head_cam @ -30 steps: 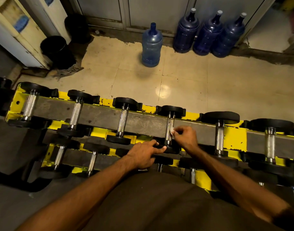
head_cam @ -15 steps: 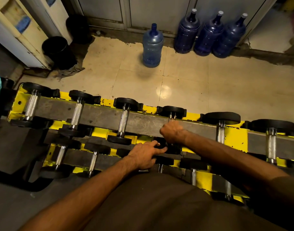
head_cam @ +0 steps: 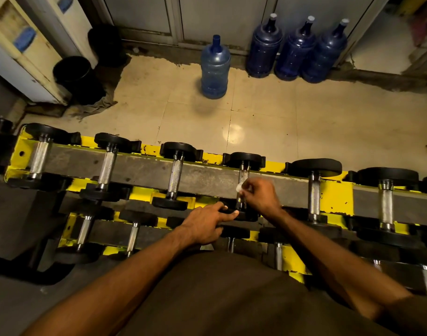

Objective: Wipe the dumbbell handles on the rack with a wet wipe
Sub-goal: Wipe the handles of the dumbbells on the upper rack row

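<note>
A yellow and grey dumbbell rack [head_cam: 207, 175] runs across the view, with several black dumbbells with chrome handles on its top tier. My right hand [head_cam: 262, 196] pinches a small white wet wipe [head_cam: 239, 187] against the middle of the fourth dumbbell's handle [head_cam: 243, 175]. My left hand [head_cam: 207, 224] rests with straight fingers on that dumbbell's near black head [head_cam: 246, 215]. The lower part of this handle is partly hidden behind my right hand.
A lower tier [head_cam: 125, 231] holds smaller dumbbells. Beyond the rack, on the tiled floor, stand one blue water jug [head_cam: 215, 69] and three darker jugs [head_cam: 297, 49] by the wall. Two black bins [head_cam: 76, 78] sit at the left.
My right hand, which had slid up the fourth handle half a second ago, has drawn back down towards me, and the wipe shows again. My left hand has stayed on the dumbbell head.
</note>
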{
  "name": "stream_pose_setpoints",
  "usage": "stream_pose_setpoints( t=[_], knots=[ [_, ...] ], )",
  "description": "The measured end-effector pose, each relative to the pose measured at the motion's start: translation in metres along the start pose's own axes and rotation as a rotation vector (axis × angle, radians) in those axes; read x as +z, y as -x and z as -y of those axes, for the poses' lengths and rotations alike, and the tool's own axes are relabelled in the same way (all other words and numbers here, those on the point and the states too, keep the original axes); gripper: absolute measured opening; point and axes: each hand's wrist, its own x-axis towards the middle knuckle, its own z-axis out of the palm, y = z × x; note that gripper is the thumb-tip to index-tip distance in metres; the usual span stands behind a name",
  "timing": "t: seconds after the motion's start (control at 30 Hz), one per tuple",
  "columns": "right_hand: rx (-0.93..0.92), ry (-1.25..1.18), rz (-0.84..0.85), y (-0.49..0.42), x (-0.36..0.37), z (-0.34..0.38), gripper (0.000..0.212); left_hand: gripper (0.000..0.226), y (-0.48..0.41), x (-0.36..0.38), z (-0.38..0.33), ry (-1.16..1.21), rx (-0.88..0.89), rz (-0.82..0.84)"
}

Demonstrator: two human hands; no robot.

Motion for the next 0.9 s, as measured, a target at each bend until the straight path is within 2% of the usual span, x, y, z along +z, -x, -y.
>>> stream_pose_setpoints(
  t=[0.07,0.1,0.17,0.33,0.43,0.53,0.7,0.8,0.9],
  knots=[
    [0.120,-0.147,-0.209,-0.005,0.006,0.004,0.011,0.064,0.001,0.000,-0.001,0.001,-0.001,0.002],
    [0.174,-0.171,-0.259,-0.007,0.009,0.006,0.014,0.064,0.001,0.000,-0.001,0.000,-0.001,0.003],
    [0.219,-0.175,-0.254,-0.008,0.012,0.006,0.012,0.064,0.001,0.001,-0.001,-0.003,0.001,0.003],
    [0.191,-0.054,0.006,0.005,-0.003,-0.010,0.012,0.062,-0.002,0.001,0.001,0.006,0.016,-0.007],
    [0.220,-0.163,-0.086,0.014,-0.006,-0.012,0.014,0.057,-0.003,0.000,0.000,0.036,0.011,-0.033],
    [0.197,-0.286,-0.173,0.024,-0.009,-0.013,0.019,0.049,-0.007,-0.001,-0.008,0.083,-0.015,-0.131],
    [0.225,-0.336,-0.284,0.039,-0.038,-0.040,0.018,0.048,-0.025,-0.007,-0.052,0.132,0.047,-0.275],
    [0.270,-0.364,-0.393,0.051,-0.072,-0.059,0.021,0.048,-0.040,-0.004,-0.090,0.117,0.112,-0.267],
    [0.269,-0.305,-0.412,0.061,-0.110,-0.088,0.024,0.051,-0.057,0.007,-0.125,0.085,0.115,-0.193]
  ],
)
